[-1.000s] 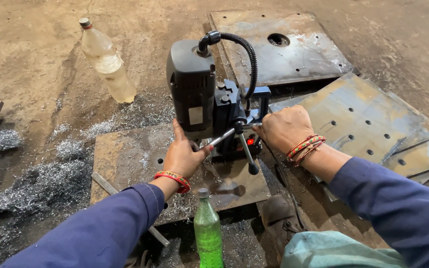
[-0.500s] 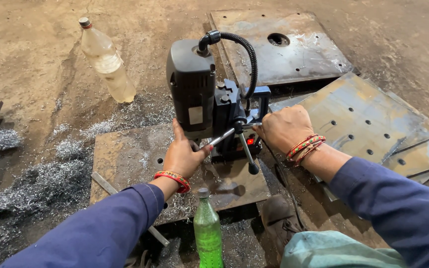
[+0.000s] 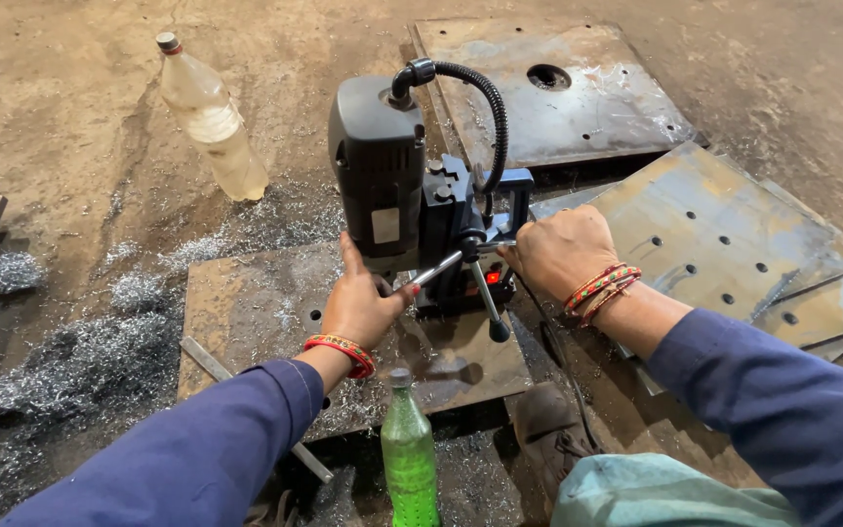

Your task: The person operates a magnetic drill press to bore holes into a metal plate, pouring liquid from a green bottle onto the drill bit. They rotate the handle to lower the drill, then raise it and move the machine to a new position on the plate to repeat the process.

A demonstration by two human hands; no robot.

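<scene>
Head view, looking down at a black magnetic drill press (image 3: 412, 195) standing upright on a rusty steel plate (image 3: 265, 312) that lies on the dirt floor (image 3: 70, 117).

Left hand (image 3: 361, 304) — at the lower front of the drill body, fingers curled round the end of one metal feed-handle spoke (image 3: 436, 270); grip closed on that spoke. A red beaded bracelet sits at the wrist; sleeve is dark blue.

Right hand (image 3: 560, 250) — on the right side of the drill, beside the blue slide section. Fingers are folded into a fist against the machine, but what lies inside the fist is hidden; cannot tell whether it grips a spoke or only rests there. Red and orange bangles at the wrist.

Another spoke with a black knob (image 3: 499, 332) hangs down and to the right from the hub. A small red light shows on the drill base. A black ribbed hose (image 3: 488, 98) arches from the top of the motor housing down to the slide.

Around:
- green bottle (image 3: 409, 459) upright in the foreground, just in front of the plate's near edge
- clear plastic bottle (image 3: 213, 122) with pale liquid, upper left, well apart from the drill
- grey plate with a large round hole (image 3: 558, 93) behind the drill
- drilled plate (image 3: 734, 244) with several small holes, to the right
- metal shavings (image 3: 60, 351) heaped at the left — more scattered around the plate
</scene>
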